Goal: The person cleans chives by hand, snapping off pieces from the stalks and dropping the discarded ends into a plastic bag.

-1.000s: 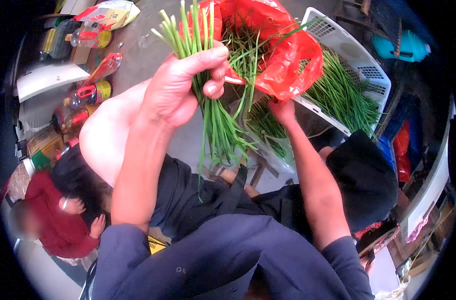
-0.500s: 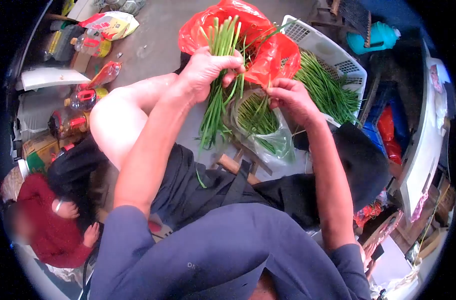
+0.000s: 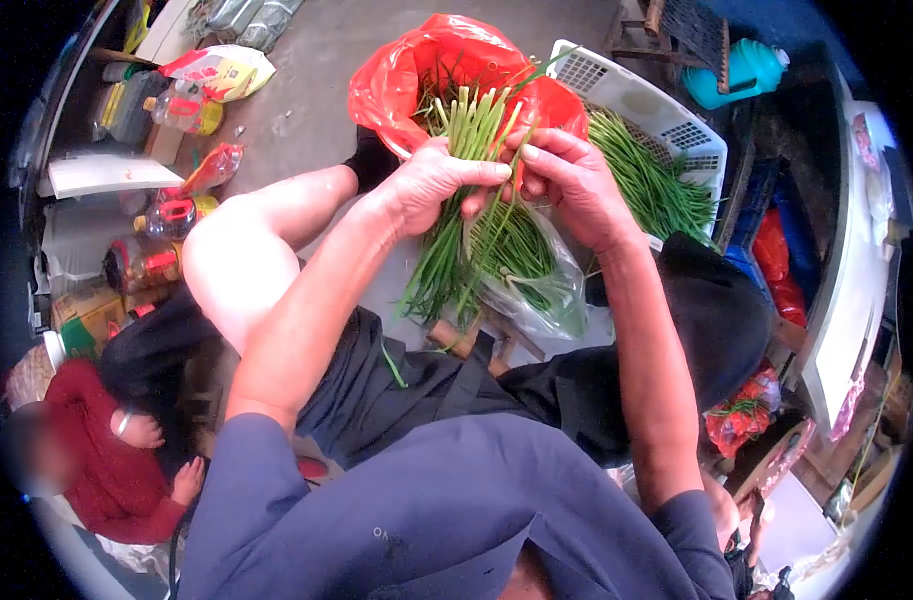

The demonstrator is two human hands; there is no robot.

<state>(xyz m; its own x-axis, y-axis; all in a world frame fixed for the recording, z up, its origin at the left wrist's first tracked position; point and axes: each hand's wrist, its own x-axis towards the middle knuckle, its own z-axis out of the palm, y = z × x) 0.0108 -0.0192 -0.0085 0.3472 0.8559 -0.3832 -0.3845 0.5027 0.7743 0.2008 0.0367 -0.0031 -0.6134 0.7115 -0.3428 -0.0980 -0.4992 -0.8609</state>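
Observation:
My left hand (image 3: 438,188) is closed around a bundle of garlic chives (image 3: 472,118), pale cut ends up and green leaves hanging down. Close beside it, my right hand (image 3: 579,192) pinches a single stalk at the bundle's right side. Behind both hands, an open red plastic bag (image 3: 384,92) has loose green bits inside. Below my hands, a clear plastic bag (image 3: 568,305) holds more chives, partly hidden by the bundle. A white basket (image 3: 711,155) to the right contains a large pile of chives (image 3: 644,178).
Bottles of yellow liquid (image 3: 181,215) stand along the left. A person in a dark red top (image 3: 116,480) sits at lower left. A teal jug (image 3: 741,75) lies at upper right near a woven chair (image 3: 688,35). A wooden piece (image 3: 454,338) is below the clear bag.
The bundle and my left hand have come down and a little right. My right hand has moved up and left, from the red bag's edge to beside the bundle.

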